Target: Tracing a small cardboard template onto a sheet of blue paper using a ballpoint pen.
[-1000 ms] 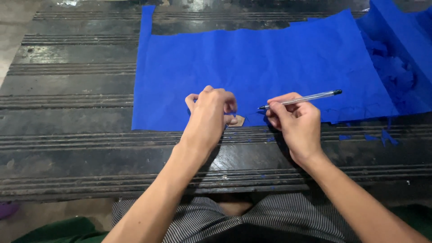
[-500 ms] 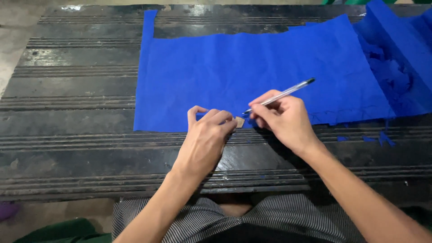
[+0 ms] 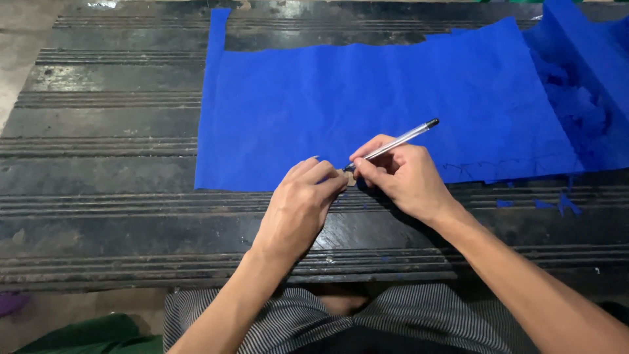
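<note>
At near edge of blue cloth (image 3: 386, 105), my left hand (image 3: 301, 206) pins small tan piece (image 3: 348, 177); right hand (image 3: 403, 177) grasps pen (image 3: 400, 139), tip at same piece, on dark surface (image 3: 98, 170).

Cloth on the table

The cloth (image 3: 393, 105) lies on the table (image 3: 98, 170) toward its far right; scraps (image 3: 557, 203) lie before the cloth's right end.

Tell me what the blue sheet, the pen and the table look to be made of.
Blue sheet: seemingly thin matte fabric or crepe-like paper; creased, ragged cut edges, scraps nearby. Pen in the right hand: clear glossy plastic barrel, dark cap end. Table: dark, worn, grooved boards, likely wood, with a dull sheen.
</note>
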